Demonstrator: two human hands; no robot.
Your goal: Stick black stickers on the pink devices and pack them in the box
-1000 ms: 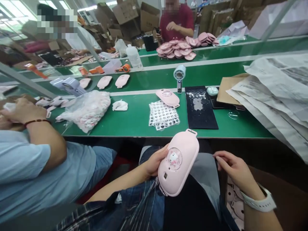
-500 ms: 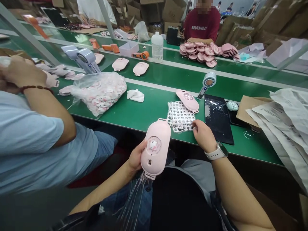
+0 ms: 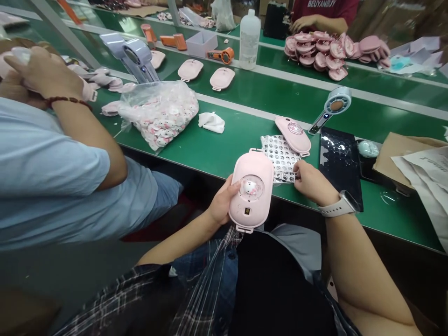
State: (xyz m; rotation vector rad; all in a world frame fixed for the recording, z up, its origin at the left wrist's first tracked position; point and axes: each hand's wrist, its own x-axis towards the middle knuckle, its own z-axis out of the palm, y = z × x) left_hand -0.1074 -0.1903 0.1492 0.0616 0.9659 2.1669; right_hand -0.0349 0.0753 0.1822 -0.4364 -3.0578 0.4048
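My left hand (image 3: 223, 201) is wrapped around the left side of a pink oval plastic case (image 3: 255, 167), thumb on its front. A round clear window in the case shows a white cat figure, with a small dark square slot below it. My right hand (image 3: 313, 184) has its fingertips pinched at the lower right corner of a white sheet of round dark stickers (image 3: 280, 151) on the bench. A second pink case (image 3: 293, 135) rests on the back of that sheet. Past it, a light-blue handheld fan (image 3: 336, 101) leans tilted.
A clear bag of white cat figures (image 3: 164, 114) and a crumpled white tissue (image 3: 212, 122) lie left on the green bench. A black tray (image 3: 339, 163) and brown cardboard (image 3: 399, 154) are at right. A co-worker's arm (image 3: 89, 133) is close on my left. A bottle (image 3: 249, 42) stands beyond.
The view has tilted down and turned left, so things appear shifted right and up. My left hand still holds the pink case; my right hand stays at the sticker sheet's corner.
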